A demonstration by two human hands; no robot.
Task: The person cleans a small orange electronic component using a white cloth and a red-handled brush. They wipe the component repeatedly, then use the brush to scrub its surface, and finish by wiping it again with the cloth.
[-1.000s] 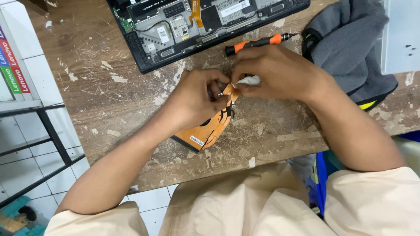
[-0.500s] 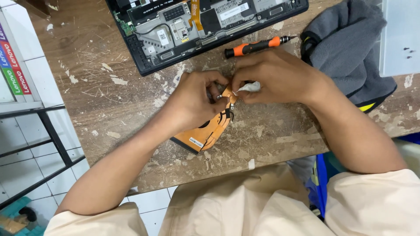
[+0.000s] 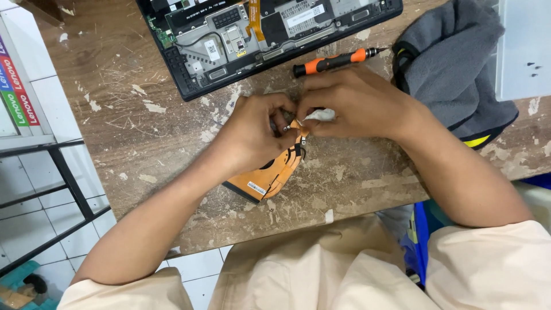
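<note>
An orange copper-coloured cooling fan assembly (image 3: 270, 172) lies on the worn wooden table (image 3: 143, 143) in front of me. My left hand (image 3: 252, 135) grips its upper end with fingers curled over it. My right hand (image 3: 350, 103) pinches a small white wad of tissue (image 3: 319, 115) and presses it against the top of the same part. Both hands meet over the part's upper tip, which they partly hide.
An opened laptop (image 3: 252, 34) with exposed boards lies at the far edge. An orange and black screwdriver (image 3: 336, 60) rests just beyond my right hand. A grey cloth (image 3: 453, 74) sits at the right, a white panel (image 3: 525, 49) beside it. A black metal frame (image 3: 63, 178) stands left.
Both hands stay on the fan assembly. The fingers shift slightly as the white tissue rubs against the part's top end.
</note>
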